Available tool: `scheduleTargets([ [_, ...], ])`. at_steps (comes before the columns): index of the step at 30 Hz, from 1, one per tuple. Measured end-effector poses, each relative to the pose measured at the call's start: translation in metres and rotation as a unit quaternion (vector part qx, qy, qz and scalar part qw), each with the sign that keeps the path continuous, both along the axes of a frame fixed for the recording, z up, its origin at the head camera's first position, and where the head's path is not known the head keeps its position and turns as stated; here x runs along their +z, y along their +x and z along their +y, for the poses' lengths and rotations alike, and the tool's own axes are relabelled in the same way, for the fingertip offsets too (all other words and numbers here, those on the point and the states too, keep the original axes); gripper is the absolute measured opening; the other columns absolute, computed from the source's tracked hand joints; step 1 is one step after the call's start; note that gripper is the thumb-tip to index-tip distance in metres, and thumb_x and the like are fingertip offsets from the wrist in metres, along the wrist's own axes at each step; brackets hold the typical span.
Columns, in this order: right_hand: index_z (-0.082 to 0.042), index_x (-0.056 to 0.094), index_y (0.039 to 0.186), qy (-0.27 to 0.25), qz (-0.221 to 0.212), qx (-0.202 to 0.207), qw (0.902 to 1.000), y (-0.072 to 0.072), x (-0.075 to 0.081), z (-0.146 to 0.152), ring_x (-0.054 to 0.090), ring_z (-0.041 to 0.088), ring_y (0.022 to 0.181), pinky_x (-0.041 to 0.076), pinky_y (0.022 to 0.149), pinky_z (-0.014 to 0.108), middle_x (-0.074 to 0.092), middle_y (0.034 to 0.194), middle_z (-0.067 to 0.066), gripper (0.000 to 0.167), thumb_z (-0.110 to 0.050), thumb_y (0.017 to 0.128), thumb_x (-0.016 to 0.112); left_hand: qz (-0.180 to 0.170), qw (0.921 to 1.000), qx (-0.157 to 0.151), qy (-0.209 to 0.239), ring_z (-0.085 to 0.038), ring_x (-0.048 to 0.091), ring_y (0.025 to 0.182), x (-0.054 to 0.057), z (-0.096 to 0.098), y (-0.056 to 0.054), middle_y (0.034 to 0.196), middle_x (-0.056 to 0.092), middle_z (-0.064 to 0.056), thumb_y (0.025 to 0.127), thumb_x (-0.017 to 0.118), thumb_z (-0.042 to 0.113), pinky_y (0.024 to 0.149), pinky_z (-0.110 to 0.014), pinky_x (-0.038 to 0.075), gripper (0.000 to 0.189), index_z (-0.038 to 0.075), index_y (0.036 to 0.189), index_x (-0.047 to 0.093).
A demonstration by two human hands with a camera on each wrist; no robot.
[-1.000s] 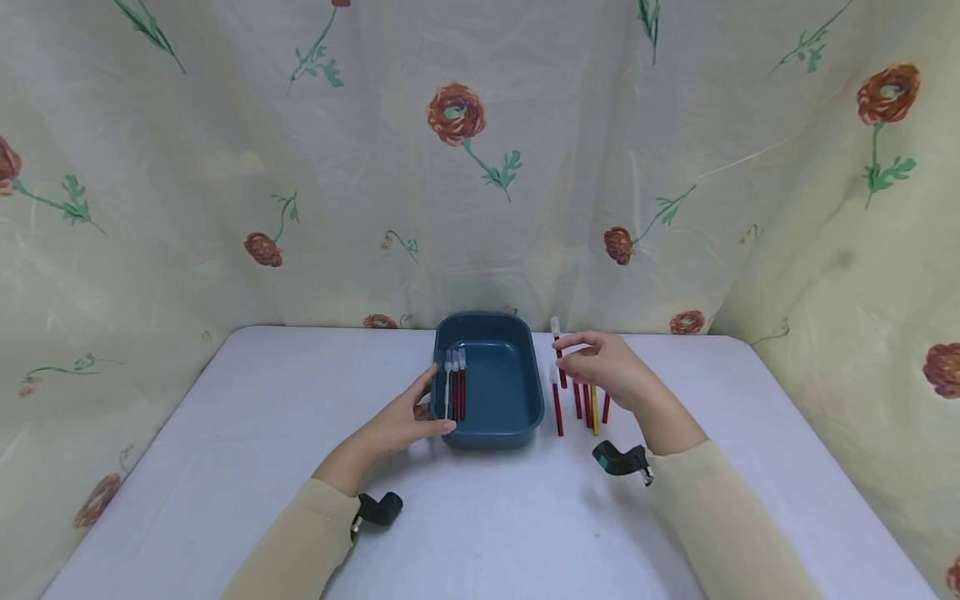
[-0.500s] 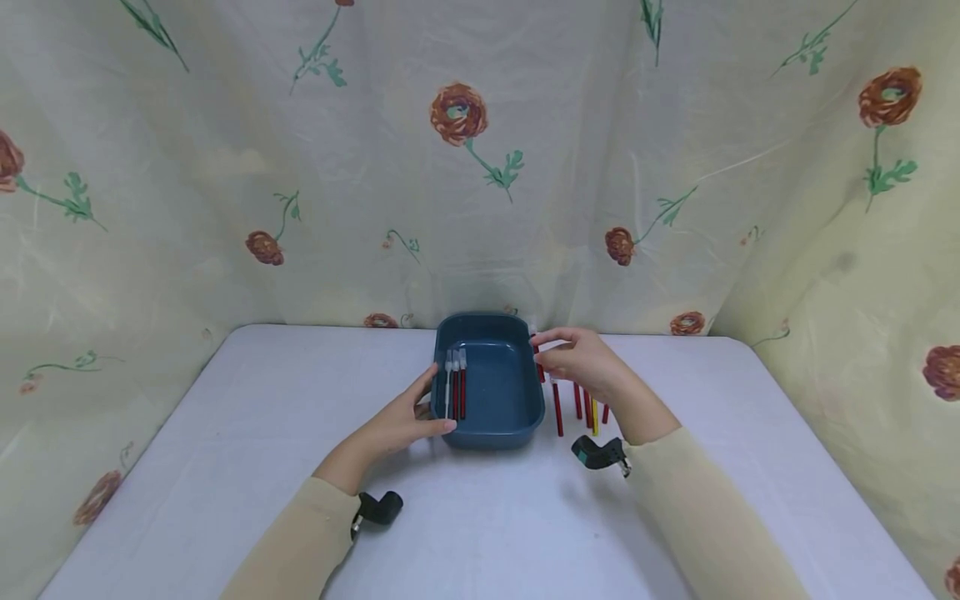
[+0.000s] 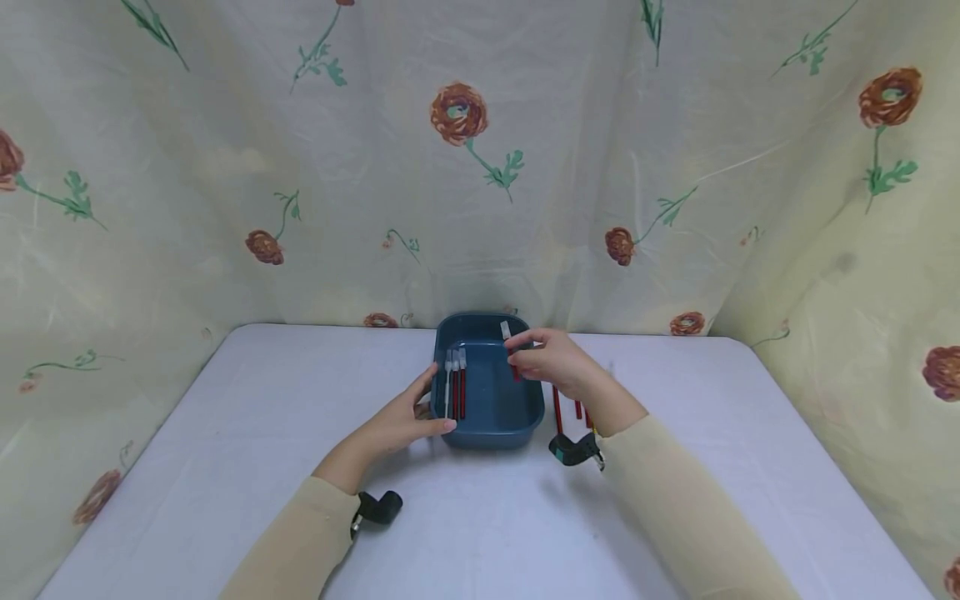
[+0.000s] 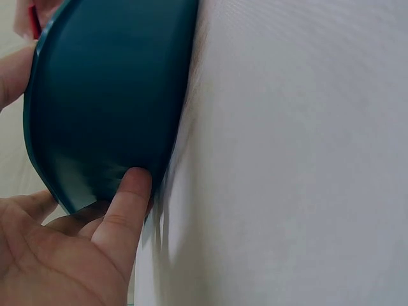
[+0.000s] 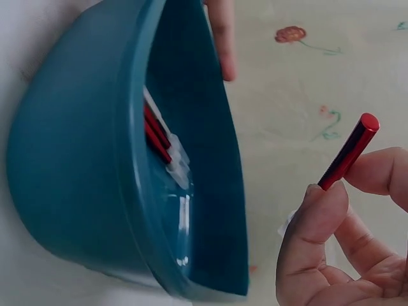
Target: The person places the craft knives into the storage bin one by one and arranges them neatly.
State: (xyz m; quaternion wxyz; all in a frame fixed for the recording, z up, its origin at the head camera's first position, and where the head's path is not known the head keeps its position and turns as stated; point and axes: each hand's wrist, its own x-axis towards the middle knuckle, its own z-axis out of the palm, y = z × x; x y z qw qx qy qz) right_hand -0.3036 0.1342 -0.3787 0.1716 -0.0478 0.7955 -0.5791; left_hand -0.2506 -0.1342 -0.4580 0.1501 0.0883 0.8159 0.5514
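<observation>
My left hand [image 3: 405, 421] grips the left side of a dark blue plastic tub [image 3: 491, 400], fingers and thumb spread along its wall. In the left wrist view one fingertip [image 4: 135, 182] presses the outer wall. My right hand [image 3: 553, 365] pinches a slim red stick with a clear cap [image 5: 350, 152] between thumb and fingers, over the tub's right half. Its cap points toward the back in the head view. Inside the tub, along the left wall, lie one white stick [image 3: 447, 392] and two red sticks [image 3: 458, 396], side by side with clear caps to the back.
Right of the tub, several red sticks [image 3: 557, 407] lie on the white table [image 3: 487, 517], partly hidden by my right hand and wrist camera [image 3: 576, 450]. A flowered curtain [image 3: 360, 208] hangs behind and around the table.
My right hand has carried the red stick left, from above the sticks on the table to over the tub. The left hand and tub have stayed put.
</observation>
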Motion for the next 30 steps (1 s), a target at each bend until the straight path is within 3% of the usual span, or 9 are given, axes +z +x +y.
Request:
scheduleTargets([
  [21,0.001,0.065,0.127,0.027,-0.02,0.0,0.9994,-0.01,-0.026,-0.04,0.067,0.025,0.097,0.054,0.094,0.037,0.059,0.134,0.017,0.033,-0.009,0.096,0.065,0.003,1.0,-0.001,-0.008,-0.041,0.03,0.146,-0.001,-0.003,0.001,0.166,0.016,-0.012,0.088,0.079,0.035,0.113,-0.057,0.031,0.1,0.034,0.162,0.013],
  [30,0.0,0.066,0.124,0.036,-0.034,-0.008,0.9987,-0.014,-0.036,-0.047,0.065,0.023,0.092,0.056,0.09,0.034,0.062,0.125,0.016,0.03,-0.008,0.095,0.065,0.003,1.0,-0.001,-0.005,-0.041,0.031,0.145,-0.001,-0.003,0.001,0.166,0.017,-0.013,0.088,0.079,0.034,0.113,-0.058,0.032,0.099,0.033,0.162,0.012],
])
